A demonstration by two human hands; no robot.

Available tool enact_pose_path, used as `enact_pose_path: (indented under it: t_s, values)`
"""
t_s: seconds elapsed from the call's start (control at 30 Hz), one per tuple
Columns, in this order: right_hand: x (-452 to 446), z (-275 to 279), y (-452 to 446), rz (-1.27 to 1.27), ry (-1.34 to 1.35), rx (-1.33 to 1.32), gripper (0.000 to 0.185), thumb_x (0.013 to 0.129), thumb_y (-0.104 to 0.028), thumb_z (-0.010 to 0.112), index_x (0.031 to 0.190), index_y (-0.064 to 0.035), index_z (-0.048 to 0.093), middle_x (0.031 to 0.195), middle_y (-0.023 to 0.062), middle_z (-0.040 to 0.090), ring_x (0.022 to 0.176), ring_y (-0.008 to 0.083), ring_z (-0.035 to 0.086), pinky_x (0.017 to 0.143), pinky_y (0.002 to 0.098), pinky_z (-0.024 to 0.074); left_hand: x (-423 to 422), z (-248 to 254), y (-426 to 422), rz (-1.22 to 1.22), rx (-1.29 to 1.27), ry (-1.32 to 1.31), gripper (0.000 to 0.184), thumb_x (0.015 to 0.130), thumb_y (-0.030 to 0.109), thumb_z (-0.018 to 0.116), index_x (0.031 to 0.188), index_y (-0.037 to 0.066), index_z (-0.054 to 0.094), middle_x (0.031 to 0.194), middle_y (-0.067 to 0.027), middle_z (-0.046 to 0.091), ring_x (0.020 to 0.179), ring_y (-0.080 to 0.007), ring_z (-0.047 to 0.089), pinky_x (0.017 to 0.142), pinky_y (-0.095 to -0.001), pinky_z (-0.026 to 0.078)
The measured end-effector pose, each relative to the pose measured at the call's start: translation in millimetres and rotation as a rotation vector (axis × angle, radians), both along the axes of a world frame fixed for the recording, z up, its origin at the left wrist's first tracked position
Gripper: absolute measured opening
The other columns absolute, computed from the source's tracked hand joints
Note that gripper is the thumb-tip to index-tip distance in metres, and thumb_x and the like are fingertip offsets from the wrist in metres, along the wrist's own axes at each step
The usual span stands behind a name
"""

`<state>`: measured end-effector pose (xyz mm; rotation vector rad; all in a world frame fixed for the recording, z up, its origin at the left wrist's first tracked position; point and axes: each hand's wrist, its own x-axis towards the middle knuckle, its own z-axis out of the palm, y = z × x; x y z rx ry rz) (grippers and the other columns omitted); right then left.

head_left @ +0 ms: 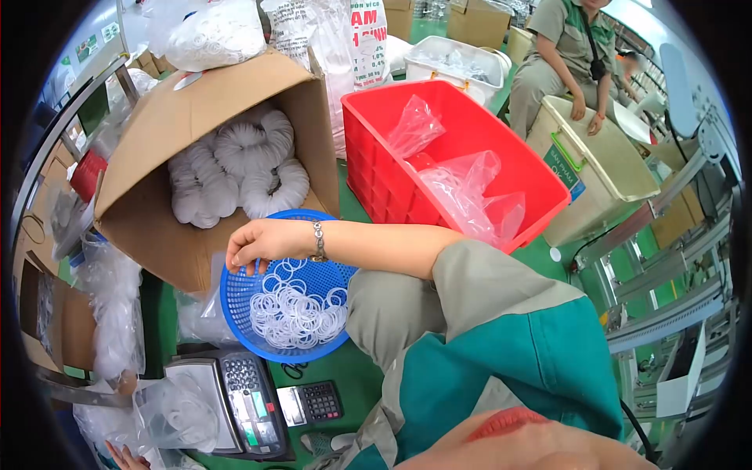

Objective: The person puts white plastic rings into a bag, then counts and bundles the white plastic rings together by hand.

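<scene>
My right hand point(266, 241), with a metal bracelet at the wrist, reaches leftward over the rim of a blue plastic basket point(235, 317). Its fingers hang down loosely bent and a little apart, and I see nothing in them. Inside the basket lies a loose heap of thin white rings point(298, 313), just below the hand. Behind it a cardboard box point(188, 102) lies with its mouth towards me, holding several coiled bundles of white rings point(254, 149). My left hand does not show.
A red crate point(376, 176) holds clear plastic bags. Near my knee are a weighing scale point(254, 399) and a calculator point(321, 401). Another person's hand point(125, 456) shows by a plastic bag point(176, 411). A seated person point(560, 55) rests their hands by a cream bin point(564, 141).
</scene>
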<state>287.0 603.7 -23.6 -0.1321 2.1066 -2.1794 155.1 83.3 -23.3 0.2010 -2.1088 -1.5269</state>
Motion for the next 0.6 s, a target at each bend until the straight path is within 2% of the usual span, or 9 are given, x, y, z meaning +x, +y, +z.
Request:
enact_pose_path:
  t_s: [0.17,0.23,0.37,0.4,0.43,0.53,0.6]
  values:
    - [-1.1,-1.1,0.3,0.005,-0.001,0.003,0.015,0.083,-0.014,0.053,0.091,-0.0029,0.057,0.090,0.0020,0.060,0.072,0.0073,0.054,0.062,0.0209,0.0445,-4.8,-1.2,-3.3,0.084,-0.046,0.053,0.042,0.082,0.022,0.051,0.124,0.024,0.046,0.126,-0.0075,0.044,0.044,-0.0046,0.025,0.041,-0.0165,0.026]
    - [-1.4,-1.1,0.1,0.007,-0.004,0.003,0.015,0.083,-0.014,0.053,0.092,-0.0029,0.057,0.090,0.0020,0.060,0.072,0.0073,0.054,0.062,0.0210,0.0445,-9.4,0.6,-9.2,-0.004,-0.095,0.106,0.040,0.083,0.022,0.050,0.124,0.022,0.046,0.124,-0.0061,0.046,0.043,-0.0046,0.024,0.041,-0.0170,0.026]
    - [-2.5,-3.1,-0.4,0.008,-0.002,0.009,0.015,0.083,-0.015,0.053,0.092,-0.0030,0.057,0.090,0.0020,0.060,0.073,0.0071,0.053,0.062,0.0210,0.0445,-19.7,-9.7,-26.9,0.032,-0.074,0.022,0.040,0.083,0.022,0.049,0.123,0.021,0.047,0.119,-0.0020,0.049,0.043,-0.0051,0.024,0.040,-0.0177,0.025]
    - [-2.9,-3.6,-0.5,0.009,-0.003,0.009,0.015,0.083,-0.015,0.053,0.092,-0.0030,0.058,0.090,0.0021,0.060,0.073,0.0070,0.054,0.062,0.0210,0.0445,-18.0,-13.3,-26.1,-0.010,-0.101,0.108,0.040,0.082,0.023,0.050,0.123,0.022,0.047,0.113,-0.0013,0.053,0.043,-0.0053,0.024,0.039,-0.0176,0.024]
    - [-3.6,-3.9,-0.5,0.006,-0.008,0.018,0.015,0.083,-0.015,0.053,0.092,-0.0032,0.058,0.091,0.0020,0.060,0.073,0.0069,0.054,0.062,0.0208,0.0445,-18.2,-12.9,-26.3,-0.010,-0.101,0.108,0.040,0.082,0.023,0.050,0.123,0.022,0.047,0.113,-0.0013,0.053,0.043,-0.0053,0.024,0.039,-0.0176,0.024]
    - [-1.7,-2.6,-0.3,0.010,-0.007,0.011,0.015,0.083,-0.015,0.052,0.092,-0.0034,0.057,0.092,0.0022,0.060,0.072,0.0072,0.054,0.061,0.0207,0.0447,-9.1,-3.5,-6.5,0.119,-0.073,0.012,0.040,0.082,0.024,0.050,0.122,0.022,0.048,0.100,0.0010,0.057,0.040,-0.0054,0.025,0.037,-0.0187,0.023]
    - [0.0,-1.3,0.0,0.004,0.000,0.025,0.015,0.083,-0.015,0.052,0.092,-0.0036,0.057,0.092,0.0028,0.060,0.073,0.0072,0.054,0.061,0.0207,0.0448,-32.9,-18.5,-42.0,0.030,-0.132,0.080,0.038,0.082,0.024,0.048,0.120,0.021,0.050,0.104,0.0020,0.056,0.039,-0.0054,0.026,0.037,-0.0190,0.023]
